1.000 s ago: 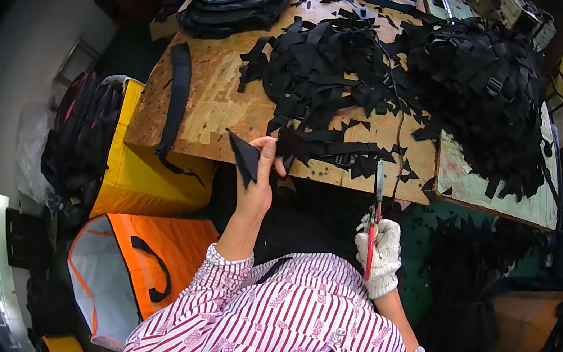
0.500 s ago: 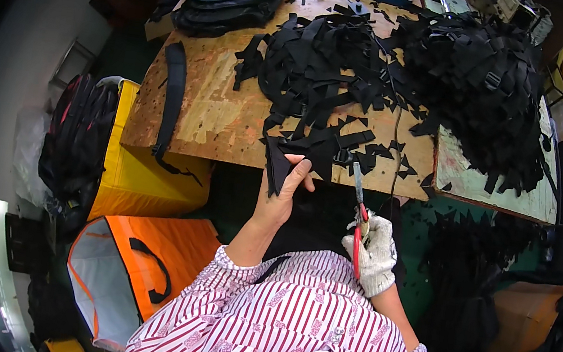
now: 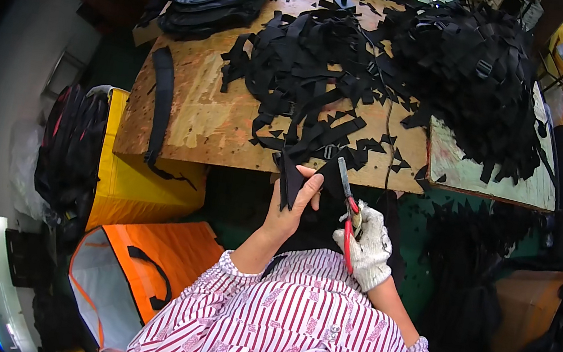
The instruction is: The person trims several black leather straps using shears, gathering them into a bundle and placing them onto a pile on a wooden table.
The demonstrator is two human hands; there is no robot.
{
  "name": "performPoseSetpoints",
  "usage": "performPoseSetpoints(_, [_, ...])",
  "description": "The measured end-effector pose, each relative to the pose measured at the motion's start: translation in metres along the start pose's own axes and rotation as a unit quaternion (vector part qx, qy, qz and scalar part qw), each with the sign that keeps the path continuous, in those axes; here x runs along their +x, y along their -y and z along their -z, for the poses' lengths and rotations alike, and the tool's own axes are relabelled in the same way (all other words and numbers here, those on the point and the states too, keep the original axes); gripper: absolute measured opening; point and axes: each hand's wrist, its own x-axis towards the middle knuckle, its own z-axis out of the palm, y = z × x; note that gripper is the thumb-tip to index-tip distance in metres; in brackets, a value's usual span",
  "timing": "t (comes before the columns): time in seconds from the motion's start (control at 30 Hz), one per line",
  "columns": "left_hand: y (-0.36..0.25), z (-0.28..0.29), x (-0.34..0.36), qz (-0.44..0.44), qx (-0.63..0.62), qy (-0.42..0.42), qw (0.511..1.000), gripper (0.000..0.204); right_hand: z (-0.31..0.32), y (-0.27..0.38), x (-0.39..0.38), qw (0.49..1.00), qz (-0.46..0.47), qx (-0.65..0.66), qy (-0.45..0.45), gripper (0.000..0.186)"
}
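My bare left hand (image 3: 299,197) is closed round a piece of black fabric with a pointed end (image 3: 289,183), just off the table's front edge. A strip of black webbing with a buckle (image 3: 329,152) lies on the table right behind it. In my right hand (image 3: 367,247), which wears a white knit glove, are red-handled scissors (image 3: 349,231), their blades pointing up and slightly left. The blade tips are close to the right end of the black fabric; whether they touch it I cannot tell. Small black triangular scraps (image 3: 370,146) are scattered near the edge.
On the wooden table (image 3: 195,119) lie a tangled heap of black straps (image 3: 307,56), a larger black pile (image 3: 464,72), stacked dark padded pieces (image 3: 216,2) and a padded strap (image 3: 160,103). An orange bag (image 3: 152,259) and a yellow bag (image 3: 141,188) stand at the left.
My left hand with the black fabric has moved right and slightly nearer to me. The scissors have come left, closer to it. The whole view has shifted a little.
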Motion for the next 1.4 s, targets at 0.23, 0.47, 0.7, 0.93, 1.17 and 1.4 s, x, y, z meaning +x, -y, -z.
performPoseSetpoints(0.23, [-0.015, -0.011, -0.002, 0.007, 0.122, 0.038, 0.992, 0.018, -0.002, 0.001, -0.001, 0.997, -0.028, 0.075, -0.006, 0.048])
performPoseSetpoints(0.47, [-0.007, -0.01, 0.001, -0.001, 0.122, 0.029, 0.992, 0.019, -0.008, -0.004, -0.007, 0.988, -0.041, 0.151, -0.008, 0.051])
performPoseSetpoints(0.7, [0.01, -0.003, -0.004, -0.053, 0.207, 0.031, 0.976, 0.016, -0.013, -0.008, -0.005, 0.988, -0.031, 0.15, -0.017, 0.046])
performPoseSetpoints(0.93, [0.005, -0.005, -0.003, 0.008, 0.109, 0.031, 0.994, 0.017, -0.011, -0.004, -0.009, 0.987, -0.054, 0.153, 0.0, 0.042])
performPoseSetpoints(1.17, [-0.001, -0.008, -0.009, -0.038, 0.18, 0.041, 0.982, 0.015, -0.013, -0.006, -0.005, 0.977, -0.067, 0.201, 0.001, 0.039])
performPoseSetpoints(1.4, [0.005, -0.005, -0.006, 0.003, 0.133, 0.021, 0.991, 0.014, -0.012, -0.008, -0.007, 0.979, -0.066, 0.194, 0.005, 0.037])
